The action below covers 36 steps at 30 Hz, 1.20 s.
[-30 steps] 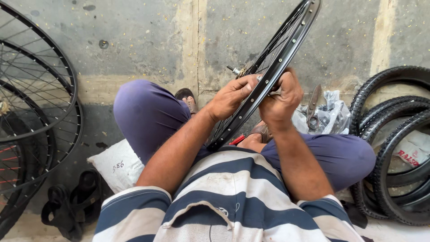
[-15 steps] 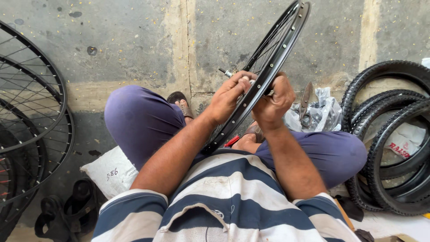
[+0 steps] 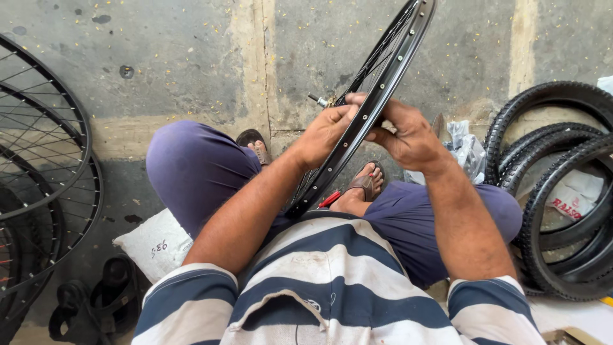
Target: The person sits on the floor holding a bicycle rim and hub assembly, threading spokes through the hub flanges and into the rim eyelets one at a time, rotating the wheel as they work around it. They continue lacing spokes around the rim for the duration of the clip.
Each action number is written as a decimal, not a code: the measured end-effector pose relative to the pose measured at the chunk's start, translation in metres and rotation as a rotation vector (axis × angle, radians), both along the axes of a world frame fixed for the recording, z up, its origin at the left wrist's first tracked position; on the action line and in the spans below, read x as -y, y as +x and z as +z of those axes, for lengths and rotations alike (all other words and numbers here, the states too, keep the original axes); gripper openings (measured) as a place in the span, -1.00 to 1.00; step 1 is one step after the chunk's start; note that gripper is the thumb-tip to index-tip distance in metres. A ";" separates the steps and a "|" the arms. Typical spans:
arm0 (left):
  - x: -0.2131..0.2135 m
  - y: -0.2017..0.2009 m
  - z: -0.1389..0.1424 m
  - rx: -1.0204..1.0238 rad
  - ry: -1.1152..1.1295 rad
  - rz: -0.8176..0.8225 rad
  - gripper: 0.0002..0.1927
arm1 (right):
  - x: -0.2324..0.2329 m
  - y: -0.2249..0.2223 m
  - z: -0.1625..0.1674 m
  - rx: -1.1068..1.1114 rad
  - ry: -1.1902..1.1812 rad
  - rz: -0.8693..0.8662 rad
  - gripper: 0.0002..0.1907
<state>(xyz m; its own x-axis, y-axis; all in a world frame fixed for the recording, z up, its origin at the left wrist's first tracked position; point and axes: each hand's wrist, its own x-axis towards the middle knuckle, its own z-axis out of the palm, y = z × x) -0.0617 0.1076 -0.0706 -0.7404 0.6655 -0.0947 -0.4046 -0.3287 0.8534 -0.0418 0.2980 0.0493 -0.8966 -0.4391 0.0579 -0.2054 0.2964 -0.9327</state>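
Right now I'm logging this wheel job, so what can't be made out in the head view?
- Wheel rim: top cut off by the frame edge.
- Right hand: fingers hidden behind the rim.
- Hub axle: mostly covered by the left hand.
- Tyres: cut off at the right edge.

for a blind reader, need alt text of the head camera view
A seated person's left hand and right hand grip a black bicycle wheel rim upright over the lap. More spoked wheels lie left and black tyres right on the concrete floor.
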 end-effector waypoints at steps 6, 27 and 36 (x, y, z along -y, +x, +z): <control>0.003 0.004 0.013 0.060 0.293 0.137 -0.35 | 0.041 0.013 -0.016 -0.283 0.167 -0.428 -0.69; 0.047 0.021 0.125 -0.769 -0.640 0.278 0.02 | 0.027 -0.003 -0.061 0.184 -0.494 -0.384 -0.72; 0.046 0.013 0.070 -0.165 -0.029 0.246 -0.34 | 0.050 0.011 -0.024 -0.082 -0.529 -0.228 -0.56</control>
